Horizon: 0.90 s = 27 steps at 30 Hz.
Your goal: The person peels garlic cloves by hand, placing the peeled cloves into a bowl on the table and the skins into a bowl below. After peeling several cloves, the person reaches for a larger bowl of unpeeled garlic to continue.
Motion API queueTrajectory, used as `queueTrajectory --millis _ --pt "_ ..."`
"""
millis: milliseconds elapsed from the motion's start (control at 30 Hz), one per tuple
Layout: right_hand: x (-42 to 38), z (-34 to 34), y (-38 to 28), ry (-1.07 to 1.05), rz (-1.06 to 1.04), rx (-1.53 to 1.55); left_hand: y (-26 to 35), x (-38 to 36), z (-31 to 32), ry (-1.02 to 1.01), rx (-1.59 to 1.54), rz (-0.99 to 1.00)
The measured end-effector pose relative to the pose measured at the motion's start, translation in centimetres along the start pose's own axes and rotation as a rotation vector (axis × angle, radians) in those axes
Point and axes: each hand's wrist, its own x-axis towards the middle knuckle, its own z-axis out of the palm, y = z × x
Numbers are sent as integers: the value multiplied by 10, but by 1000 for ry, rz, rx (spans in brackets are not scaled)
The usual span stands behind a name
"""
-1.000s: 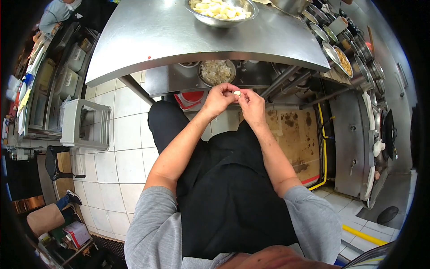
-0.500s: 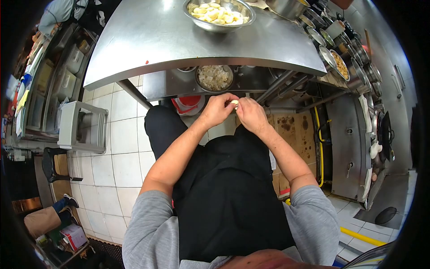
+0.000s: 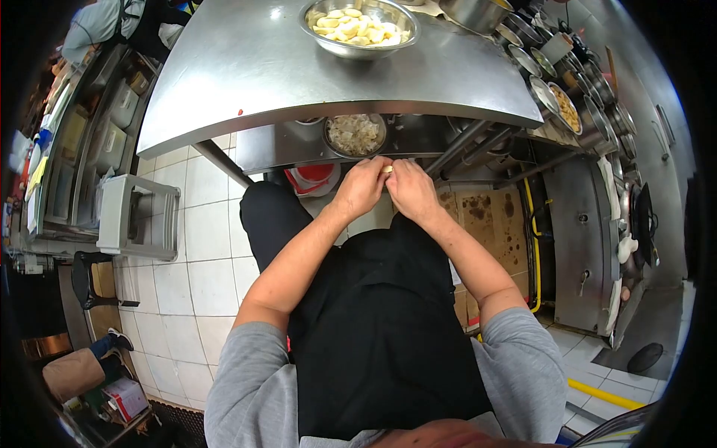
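Both hands meet in front of the table's edge, fingertips pinched together. A pale garlic clove [image 3: 387,169] shows between them, mostly covered by the fingers. My left hand [image 3: 362,187] grips it from the left, and my right hand [image 3: 413,193] closes on it from the right. Just beyond the hands, on the lower shelf, is a bowl of papery garlic skins [image 3: 356,137]. Up on the tabletop, a steel bowl [image 3: 360,52] holds many peeled cloves [image 3: 358,28].
The steel table [image 3: 254,75] spans the front, its metal legs below. Under it sits a red-and-white tub [image 3: 312,178]. Pots and bowls [image 3: 565,108] crowd the right side. A grey plastic stool [image 3: 138,218] stands at left. Another person [image 3: 119,22] is partly visible at upper left.
My hands have shifted slightly left and the fingers have closed further over the clove, hiding more of it. The view has moved a little; the bowls otherwise look the same.
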Motion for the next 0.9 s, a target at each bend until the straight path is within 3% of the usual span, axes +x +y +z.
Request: queueTrajectory --millis 733,900 --pt "9 18 -10 71 308 291 -14 -2 9 74 -323 -139" --pt "13 22 5 37 447 583 -24 8 8 -9 -713 -297"
